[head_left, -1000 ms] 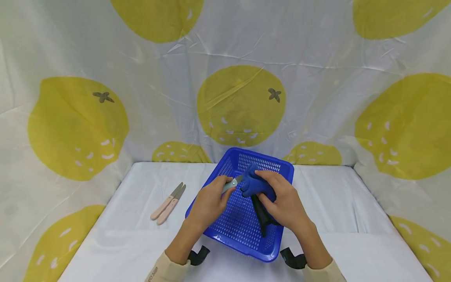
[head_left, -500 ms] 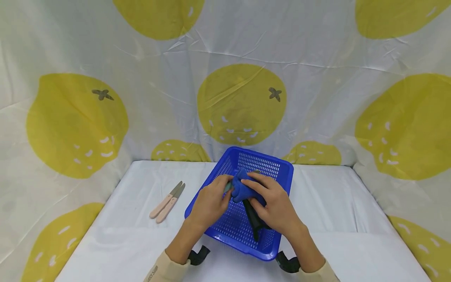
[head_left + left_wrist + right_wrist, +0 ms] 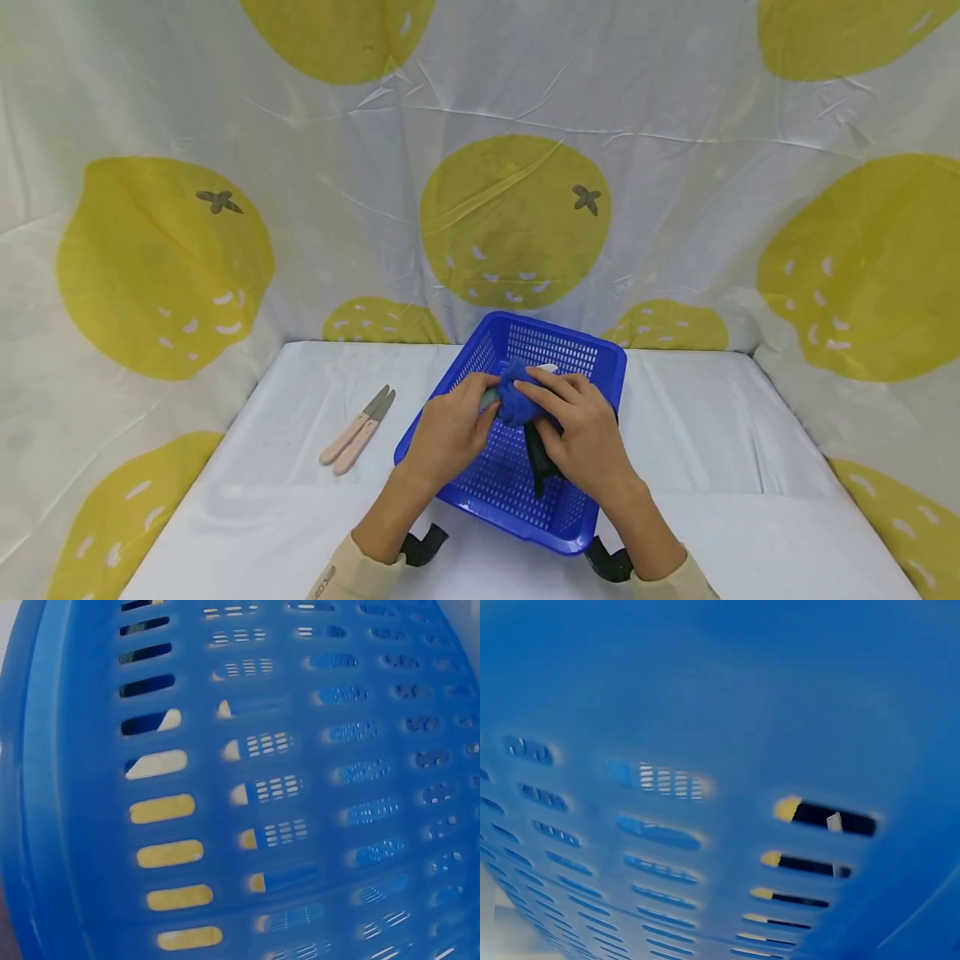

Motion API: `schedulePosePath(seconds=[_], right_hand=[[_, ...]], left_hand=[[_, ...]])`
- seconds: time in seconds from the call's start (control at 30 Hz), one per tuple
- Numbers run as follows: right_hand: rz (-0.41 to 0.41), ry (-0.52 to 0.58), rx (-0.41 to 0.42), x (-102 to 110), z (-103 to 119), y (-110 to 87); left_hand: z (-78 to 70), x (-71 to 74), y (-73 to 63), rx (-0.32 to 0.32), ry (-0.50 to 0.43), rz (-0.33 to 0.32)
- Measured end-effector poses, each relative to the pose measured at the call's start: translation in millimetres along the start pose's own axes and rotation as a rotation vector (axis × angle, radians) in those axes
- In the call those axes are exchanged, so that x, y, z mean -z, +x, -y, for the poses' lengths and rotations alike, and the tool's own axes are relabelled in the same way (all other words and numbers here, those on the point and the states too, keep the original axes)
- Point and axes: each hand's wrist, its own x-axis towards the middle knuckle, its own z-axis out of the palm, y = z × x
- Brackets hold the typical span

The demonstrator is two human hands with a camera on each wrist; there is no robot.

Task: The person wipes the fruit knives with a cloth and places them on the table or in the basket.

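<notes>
My left hand pinches the pale green handle of a small knife, above the blue basket. In my right hand a bunched blue cloth is gripped around the knife's blade, which it mostly hides. A pale tip shows beyond the cloth, past the right fingers. Dark, limp material hangs below the cloth under the right hand. Both wrist views are filled by the slotted basket wall, so neither hand shows there.
Two pink-handled knives lie side by side on the white-covered table, left of the basket. Behind stands a white curtain printed with yellow lemons. Black curved pieces sit by each wrist.
My right hand has moved left, bringing the blue cloth over the blade that showed bare before. The left hand keeps its grip on the handle, nearly in place.
</notes>
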Motion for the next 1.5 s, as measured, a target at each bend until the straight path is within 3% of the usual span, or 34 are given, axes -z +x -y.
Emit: schedulePosePath(seconds=[0.33, 0.6, 0.77, 1.0, 1.13, 1.5], right_hand=[[-0.061, -0.016, -0.027, 9, -6, 1.1], [-0.081, -0.051, -0.092, 15, -22, -1.4], [-0.122, -0.079, -0.129, 21, -33, -2.2], [-0.173, -0.026, -0.168, 29, -35, -4.3], [-0.13, 0.015, -0.138, 28, -24, -2.0], [-0.054, 0.047, 0.057, 15, 11, 4.2]], left_hand=[[-1.8, -0.1, 0.7, -0.08, 0.003, -0.077], [1.0, 1.1, -2.6, -0.065, 0.007, -0.052], [6.0, 2.2, -3.9, -0.065, 0.026, -0.072], [10.6, 3.2, -4.9, -0.06, 0.015, -0.086], [11.5, 3.4, -5.8, -0.054, 0.008, -0.091], [5.9, 3.6, -3.5, -0.059, 0.0, -0.101]])
